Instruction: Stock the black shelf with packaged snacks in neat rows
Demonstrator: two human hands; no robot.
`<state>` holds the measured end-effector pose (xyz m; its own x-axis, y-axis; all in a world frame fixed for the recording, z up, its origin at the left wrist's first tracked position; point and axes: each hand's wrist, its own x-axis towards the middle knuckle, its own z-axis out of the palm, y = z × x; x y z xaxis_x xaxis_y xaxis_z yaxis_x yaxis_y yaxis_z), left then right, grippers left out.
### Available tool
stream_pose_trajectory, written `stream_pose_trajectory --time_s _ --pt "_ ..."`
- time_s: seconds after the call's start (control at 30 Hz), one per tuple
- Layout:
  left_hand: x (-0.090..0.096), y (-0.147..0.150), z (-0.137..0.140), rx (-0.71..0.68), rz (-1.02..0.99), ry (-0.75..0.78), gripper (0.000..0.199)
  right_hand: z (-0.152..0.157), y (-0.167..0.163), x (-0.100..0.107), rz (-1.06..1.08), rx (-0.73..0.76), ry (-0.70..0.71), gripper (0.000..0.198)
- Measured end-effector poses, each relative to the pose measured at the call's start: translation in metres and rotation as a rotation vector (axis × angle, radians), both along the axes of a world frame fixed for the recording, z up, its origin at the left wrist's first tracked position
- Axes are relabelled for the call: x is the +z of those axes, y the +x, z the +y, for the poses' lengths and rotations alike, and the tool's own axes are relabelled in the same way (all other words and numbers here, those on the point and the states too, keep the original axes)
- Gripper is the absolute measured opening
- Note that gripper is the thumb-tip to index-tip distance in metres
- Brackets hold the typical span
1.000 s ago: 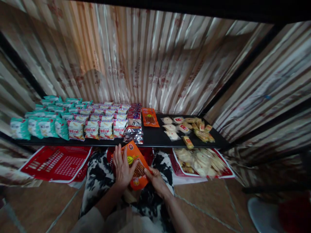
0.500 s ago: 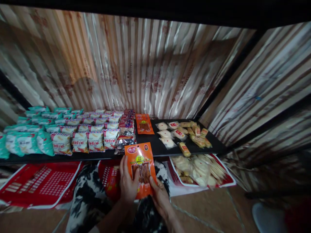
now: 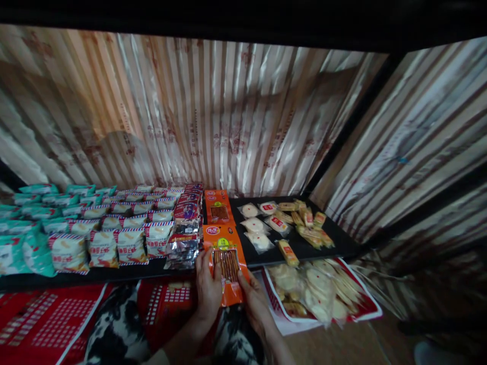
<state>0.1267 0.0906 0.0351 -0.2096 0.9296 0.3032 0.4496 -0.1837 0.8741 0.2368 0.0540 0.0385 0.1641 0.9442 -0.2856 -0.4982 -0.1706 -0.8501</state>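
Note:
Both of my hands hold an orange snack packet (image 3: 225, 253) by its sides, over the front edge of the black shelf (image 3: 258, 258). My left hand (image 3: 208, 284) grips its left edge, thumb on the front. My right hand (image 3: 256, 299) pinches the lower right edge. Brown sticks show through the packet's clear window. Just behind it, another orange packet (image 3: 218, 203) lies flat on the shelf. Left of the held packet stands a row of dark shiny packets (image 3: 185, 228). To its right are round white wrapped cakes (image 3: 255, 225).
White snack bags (image 3: 131, 246) and teal bags (image 3: 38, 251) fill the shelf's left side. Yellow wrapped snacks (image 3: 312, 228) lie at the right. Below are a red basket (image 3: 57, 319) and another basket (image 3: 375, 309) full of cakes. A black post (image 3: 353, 116) rises at the back right.
My hands have moved the held packet forward, so its upper part now overlaps the shelf near the other orange packet. The view has shifted a little.

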Motion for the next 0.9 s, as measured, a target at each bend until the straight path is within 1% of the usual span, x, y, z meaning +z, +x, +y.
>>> stream_pose_trajectory --time_s 0.13,0.23,0.37,0.5,0.57,0.7,0.8,0.9 --pt "0.009 0.010 0.023 0.020 0.045 -0.068 0.039 0.025 0.016 -0.001 -0.253 0.003 0.021 0.047" --pt "0.017 0.018 0.040 0.036 0.104 -0.171 0.040 0.046 0.028 -0.002 -0.467 0.003 0.052 0.043" --pt "0.026 0.030 0.062 0.059 0.159 -0.301 0.042 0.076 0.038 -0.005 -0.718 -0.065 0.121 0.041" --pt "0.032 0.042 0.084 0.084 0.230 -0.374 0.044 0.104 0.044 -0.007 -0.991 -0.102 0.074 0.050" --pt "0.035 0.046 0.095 0.100 0.278 -0.396 0.046 0.115 0.046 -0.006 -1.091 -0.105 0.076 0.052" --pt "0.037 0.051 0.116 0.102 0.343 -0.486 0.048 0.131 0.051 -0.002 -1.244 -0.030 0.135 0.042" --pt "0.038 0.053 0.127 0.100 0.359 -0.534 0.045 0.140 0.053 0.001 -1.310 0.045 0.092 0.035" --pt "0.037 0.056 0.136 0.110 0.366 -0.550 0.042 0.148 0.053 0.003 -1.366 0.102 0.058 0.034"
